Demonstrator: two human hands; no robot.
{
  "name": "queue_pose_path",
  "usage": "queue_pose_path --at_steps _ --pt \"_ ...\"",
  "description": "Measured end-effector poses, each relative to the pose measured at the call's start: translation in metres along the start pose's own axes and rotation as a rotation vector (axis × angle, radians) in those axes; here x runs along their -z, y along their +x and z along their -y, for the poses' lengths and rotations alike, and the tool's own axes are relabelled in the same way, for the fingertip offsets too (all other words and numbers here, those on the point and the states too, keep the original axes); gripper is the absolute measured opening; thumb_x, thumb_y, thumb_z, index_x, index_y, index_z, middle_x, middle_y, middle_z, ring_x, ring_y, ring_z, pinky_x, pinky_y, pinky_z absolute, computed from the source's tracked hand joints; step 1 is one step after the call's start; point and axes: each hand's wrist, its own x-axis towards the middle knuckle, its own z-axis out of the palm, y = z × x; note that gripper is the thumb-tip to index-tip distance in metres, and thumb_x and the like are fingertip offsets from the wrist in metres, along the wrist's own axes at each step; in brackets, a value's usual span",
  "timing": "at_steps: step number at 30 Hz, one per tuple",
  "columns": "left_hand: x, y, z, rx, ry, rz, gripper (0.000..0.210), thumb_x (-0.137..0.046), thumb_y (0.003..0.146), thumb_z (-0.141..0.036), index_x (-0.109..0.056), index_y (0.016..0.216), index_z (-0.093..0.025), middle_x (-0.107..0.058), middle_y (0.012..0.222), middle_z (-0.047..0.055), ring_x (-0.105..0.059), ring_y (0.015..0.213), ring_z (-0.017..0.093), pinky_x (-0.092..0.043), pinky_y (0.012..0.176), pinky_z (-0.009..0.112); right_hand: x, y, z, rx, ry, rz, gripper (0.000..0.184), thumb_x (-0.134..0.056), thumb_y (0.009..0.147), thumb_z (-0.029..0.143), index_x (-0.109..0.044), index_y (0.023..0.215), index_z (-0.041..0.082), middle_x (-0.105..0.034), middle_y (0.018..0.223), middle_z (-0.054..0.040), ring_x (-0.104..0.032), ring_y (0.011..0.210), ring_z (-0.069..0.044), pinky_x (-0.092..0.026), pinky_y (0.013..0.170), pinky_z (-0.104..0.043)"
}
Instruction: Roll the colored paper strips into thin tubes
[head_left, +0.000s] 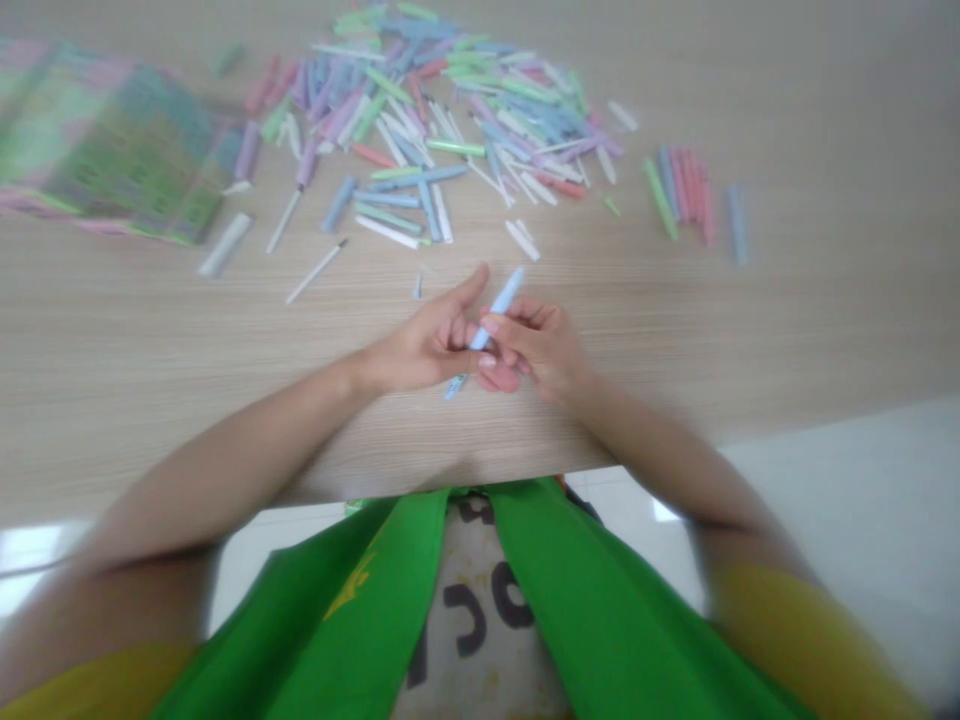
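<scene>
L hand (416,348) & R hand (556,345), fingers curled in, are gripping a pale-blue plastic pen (507,292) nr table's (810,320) near edge; short red-green-blue pen row (691,185) is lying twd right edge, big pastel pen-parts heap (529,120) apparently waiting nr far edge.

Loose pen parts (457,148) heaped on a table (795,330) suggest a workshop.
</scene>
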Motion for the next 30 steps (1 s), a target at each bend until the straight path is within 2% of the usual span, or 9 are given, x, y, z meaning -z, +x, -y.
queue_pose_path --at_steps 4,7,9,11,15,19,22,26,30 --pt "0.003 0.001 0.001 -0.013 0.033 -0.062 0.107 -0.081 0.079 -0.046 -0.016 0.16 -0.021 -0.077 0.076 0.002 -0.077 0.073 0.023 -0.062 0.067 0.032 -0.003 -0.002 0.001 0.028 0.012 -0.035 0.041 -0.084 0.066 0.056 -0.065 0.069 0.021 -0.054 0.045 0.007 -0.038 0.036 -0.005 -0.026 0.035 -0.022" --pt "0.001 0.004 0.006 -0.027 0.071 -0.077 0.109 -0.076 0.084 -0.041 -0.003 0.162 -0.021 -0.077 0.078 0.002 -0.075 0.068 0.019 -0.06 0.067 0.032 -0.004 -0.001 -0.002 -0.004 -0.007 -0.081 0.039 -0.085 0.066 0.055 -0.067 0.073 0.02 -0.055 0.046 0.0064 -0.041 0.038 -0.006 -0.025 0.036 -0.022" --pt "-0.002 0.008 0.008 -0.029 0.15 -0.108 0.111 -0.071 0.087 -0.036 0.01 0.162 -0.019 -0.077 0.079 0.003 -0.073 0.067 0.018 -0.059 0.068 0.031 -0.004 0.001 -0.006 -0.031 -0.029 -0.149 0.038 -0.085 0.067 0.053 -0.068 0.073 0.019 -0.058 0.049 0.0047 -0.044 0.041 -0.006 -0.025 0.036 -0.022" --pt "-0.005 0.011 0.009 -0.028 0.318 -0.192 0.11 -0.068 0.088 -0.032 0.013 0.161 -0.013 -0.076 0.077 0.004 -0.072 0.068 0.019 -0.058 0.069 0.031 -0.003 0.003 -0.008 -0.047 -0.058 -0.234 0.038 -0.085 0.067 0.052 -0.067 0.071 0.019 -0.062 0.054 0.0026 -0.048 0.045 -0.007 -0.026 0.037 -0.022" --pt "-0.009 0.015 0.007 -0.048 0.704 -0.377 0.102 -0.068 0.085 -0.028 -0.005 0.161 -0.004 -0.075 0.073 0.006 -0.071 0.073 0.021 -0.055 0.073 0.031 -0.004 0.005 -0.007 -0.047 -0.114 -0.352 0.04 -0.086 0.064 0.054 -0.066 0.066 0.019 -0.063 0.057 0.0015 -0.049 0.047 -0.007 -0.028 0.04 -0.022" --pt "-0.009 0.014 0.006 -0.078 0.811 -0.386 0.1 -0.067 0.084 -0.028 -0.008 0.162 -0.006 -0.073 0.069 0.003 -0.067 0.065 0.019 -0.054 0.072 0.029 -0.004 0.005 -0.007 -0.009 -0.147 -0.346 0.046 -0.085 0.063 0.059 -0.062 0.06 0.019 -0.062 0.055 0.0014 -0.048 0.047 -0.007 -0.032 0.042 -0.023" --pt "-0.01 0.011 0.008 -0.109 0.801 -0.345 0.081 -0.061 0.088 -0.03 -0.028 0.159 -0.01 -0.07 0.065 0.001 -0.063 0.058 0.018 -0.054 0.069 0.03 -0.003 0.005 -0.012 0.03 -0.156 -0.365 0.052 -0.073 0.074 0.067 -0.06 0.06 0.02 -0.059 0.052 0.0011 -0.047 0.046 -0.008 -0.032 0.043 -0.024" --pt "-0.012 0.009 0.011 -0.142 0.815 -0.289 0.055 -0.053 0.092 -0.031 -0.055 0.144 -0.012 -0.077 0.084 0.008 -0.064 0.06 0.017 -0.054 0.068 0.03 -0.001 0.002 -0.017 0.102 -0.039 -0.394 0.056 -0.047 0.089 0.073 -0.064 0.084 0.02 -0.06 0.055 0.0015 -0.047 0.045 -0.008 -0.036 0.045 -0.024" --pt "-0.014 0.008 0.011 -0.135 0.82 -0.299 0.057 -0.053 0.093 -0.033 -0.055 0.144 -0.008 -0.078 0.093 0.011 -0.064 0.062 0.016 -0.052 0.066 0.028 0.001 0.001 -0.015 0.202 0.01 -0.402 0.044 -0.064 0.085 0.063 -0.059 0.102 0.023 -0.063 0.068 0.0047 -0.047 0.047 -0.007 -0.038 0.047 -0.023"
